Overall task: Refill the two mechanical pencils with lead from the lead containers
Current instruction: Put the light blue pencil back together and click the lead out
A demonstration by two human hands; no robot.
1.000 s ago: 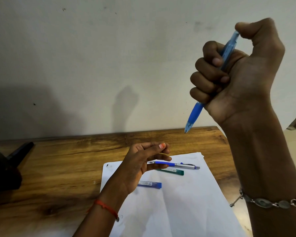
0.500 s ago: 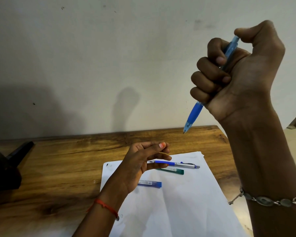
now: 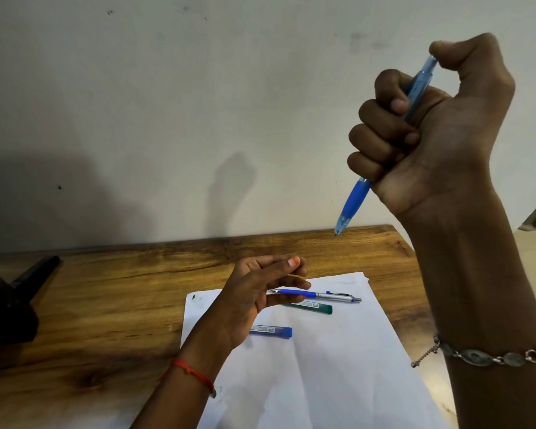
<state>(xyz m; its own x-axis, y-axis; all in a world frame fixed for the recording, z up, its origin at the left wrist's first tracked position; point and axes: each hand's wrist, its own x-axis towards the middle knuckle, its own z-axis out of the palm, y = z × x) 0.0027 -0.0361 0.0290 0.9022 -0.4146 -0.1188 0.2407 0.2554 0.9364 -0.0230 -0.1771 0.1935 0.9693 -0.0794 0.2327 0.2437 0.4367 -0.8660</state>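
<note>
Pale wall (image 3: pixel 167 103) behind; wooden bench (image 3: pixel 106 305) below it, white paper (image 3: pixel 338 366) laid on top. Right hand (image 3: pixel 440 134) is raised well above the paper's right edge. A blue pencil (image 3: pixel 353 199) is gripped in its curled fingers (image 3: pixel 381 119), tip down, thumb pressed on the top end. Left hand (image 3: pixel 254 292) is held over the paper's far left part, fingers loosely straight and close together, nothing gripped. A silver pencil (image 3: pixel 331 295) is seen lying across the paper's far part. Green container (image 3: pixel 319 308) is just beside it, on the near side; blue container (image 3: pixel 273 330) nearer still. A black object (image 3: pixel 10 305) is noted well left of the paper.
</note>
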